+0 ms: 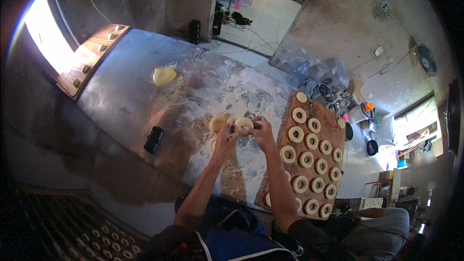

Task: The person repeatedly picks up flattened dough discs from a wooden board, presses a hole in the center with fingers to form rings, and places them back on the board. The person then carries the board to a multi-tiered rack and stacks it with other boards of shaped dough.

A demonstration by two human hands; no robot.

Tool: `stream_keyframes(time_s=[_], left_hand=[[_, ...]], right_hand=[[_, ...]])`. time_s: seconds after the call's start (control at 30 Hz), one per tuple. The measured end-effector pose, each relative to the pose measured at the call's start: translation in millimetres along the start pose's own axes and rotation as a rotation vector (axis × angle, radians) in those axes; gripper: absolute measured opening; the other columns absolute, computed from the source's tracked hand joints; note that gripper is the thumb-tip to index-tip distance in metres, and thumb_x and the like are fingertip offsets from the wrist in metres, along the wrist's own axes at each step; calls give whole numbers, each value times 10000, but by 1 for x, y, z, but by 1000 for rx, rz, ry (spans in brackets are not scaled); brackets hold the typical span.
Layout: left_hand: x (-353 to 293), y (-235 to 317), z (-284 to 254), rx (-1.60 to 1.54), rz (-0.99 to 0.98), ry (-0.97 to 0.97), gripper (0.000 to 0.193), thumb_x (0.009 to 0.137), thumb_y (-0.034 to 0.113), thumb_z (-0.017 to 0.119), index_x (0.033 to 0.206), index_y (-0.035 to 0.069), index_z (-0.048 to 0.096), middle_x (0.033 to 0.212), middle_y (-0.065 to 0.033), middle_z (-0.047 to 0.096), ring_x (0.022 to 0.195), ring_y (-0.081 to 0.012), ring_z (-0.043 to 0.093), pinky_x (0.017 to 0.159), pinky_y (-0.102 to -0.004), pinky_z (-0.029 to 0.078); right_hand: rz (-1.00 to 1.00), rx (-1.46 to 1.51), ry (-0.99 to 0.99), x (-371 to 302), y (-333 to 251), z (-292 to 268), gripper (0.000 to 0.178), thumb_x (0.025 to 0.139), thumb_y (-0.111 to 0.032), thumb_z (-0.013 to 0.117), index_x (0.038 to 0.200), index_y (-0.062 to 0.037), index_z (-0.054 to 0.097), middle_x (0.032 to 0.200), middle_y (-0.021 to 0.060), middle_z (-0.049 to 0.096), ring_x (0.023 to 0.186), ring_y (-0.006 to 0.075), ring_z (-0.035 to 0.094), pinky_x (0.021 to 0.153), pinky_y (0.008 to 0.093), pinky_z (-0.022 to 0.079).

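A pale round piece of dough (244,122) is held between my two hands above the floured table. My left hand (226,137) closes its fingers on the dough's left side. From the right, my right hand (262,131) grips the same piece, its fingers bent; their tips are partly hidden. Just left of my left hand, a flat dough round (218,124) lies on the table. To the right, a wooden board (333,124) carries several dough rings (311,141) in rows, with a disc without a hole (301,97) at its far corner.
The metal table (121,75) is dusted with flour. On it lie a yellow dough lump (165,76) and a black case (153,139). A plank (92,60) with small dough pieces lines the far left edge. More rings sit on a rack (104,241) lower left. A person in grey (386,232) is lower right.
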State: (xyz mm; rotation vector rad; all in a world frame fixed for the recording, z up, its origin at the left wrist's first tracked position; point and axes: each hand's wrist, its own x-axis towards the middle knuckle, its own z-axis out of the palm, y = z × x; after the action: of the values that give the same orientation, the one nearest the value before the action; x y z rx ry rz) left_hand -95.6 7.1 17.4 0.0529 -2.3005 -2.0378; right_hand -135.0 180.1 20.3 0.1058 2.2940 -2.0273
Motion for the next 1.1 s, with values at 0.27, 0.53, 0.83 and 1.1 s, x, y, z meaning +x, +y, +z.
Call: stream_keyframes(time_s=[0.27,0.53,0.83,1.1], left_hand=[[-7,8,-19,-169,-21,-221,330,960,243,613,1141,-33,603,1005,-84,651,920,-144,607,768,-318,508],[-8,7,-33,-624,-203,-326,471,959,137,593,1376,37,399,1149,-115,600,1015,-188,602,822,-314,507],[-8,-7,-16,-694,74,-364,504,807,8,531,1303,38,444,1142,-64,557,998,-185,576,823,-299,468],[-6,2,34,-141,174,-113,261,976,273,425,958,23,500,804,-117,527,730,-206,520,692,-375,440]], right_hand=[[-98,-69,117,-56,-34,39,352,786,34,694,1074,0,494,999,152,663,901,188,659,777,328,573],[4,151,-109,-76,-54,54,457,785,-7,689,1186,-31,470,1032,133,643,897,183,657,792,330,568],[254,4,243,-58,-35,48,658,998,-580,311,1022,1,620,877,122,665,796,204,649,785,354,519],[257,292,158,-79,-11,24,789,946,-721,253,690,-50,580,602,8,530,558,152,508,549,318,413]])
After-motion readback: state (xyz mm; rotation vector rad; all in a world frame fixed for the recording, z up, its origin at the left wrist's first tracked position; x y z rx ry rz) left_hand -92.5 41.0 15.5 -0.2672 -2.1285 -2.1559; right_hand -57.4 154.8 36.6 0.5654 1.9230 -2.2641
